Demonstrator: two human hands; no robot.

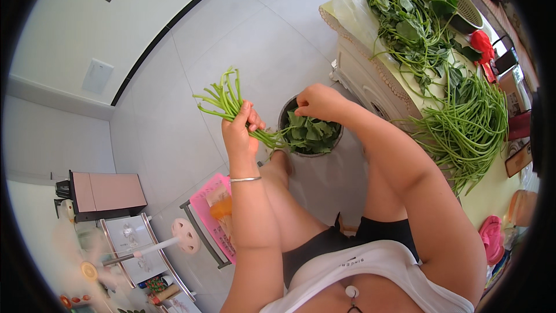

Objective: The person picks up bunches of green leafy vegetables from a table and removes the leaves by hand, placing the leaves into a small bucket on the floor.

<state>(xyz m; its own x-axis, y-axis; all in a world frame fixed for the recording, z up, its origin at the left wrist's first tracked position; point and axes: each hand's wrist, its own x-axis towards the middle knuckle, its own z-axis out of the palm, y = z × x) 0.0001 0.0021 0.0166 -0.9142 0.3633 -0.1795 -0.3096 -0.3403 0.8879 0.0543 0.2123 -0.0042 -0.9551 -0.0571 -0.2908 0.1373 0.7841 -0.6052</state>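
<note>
1. Head view shows the left hand [240, 133] clenched around a bunch of green stems [229, 101]. The stems fan out above the fingers, and a few ends come out below the fingers toward the bowl.
2. The right hand [318, 102] is just to the right of the left fingers, over the metal bowl [284, 119]. Its fingers are curled closed, and they seem to pinch a leaf or a stem end. The picture does not show clearly what is between them.
3. I judge the step in hand is plucking leaves off the stems, so that the leaves fall into the bowl. The next move calls for a firm hold with the left fingers while the right fingertips pull at one leaf joint, directly above the bowl.
4. The metal bowl stands on the floor below both hands and holds picked green leaves [310, 133], about half full.
5. On the table [492, 197], to the right of the right fingers, lie a pile of leafy greens [405, 29] and a pile of bare stems [472, 124]. A green basket [463, 3] is behind them; I cannot tell what is inside.
</note>
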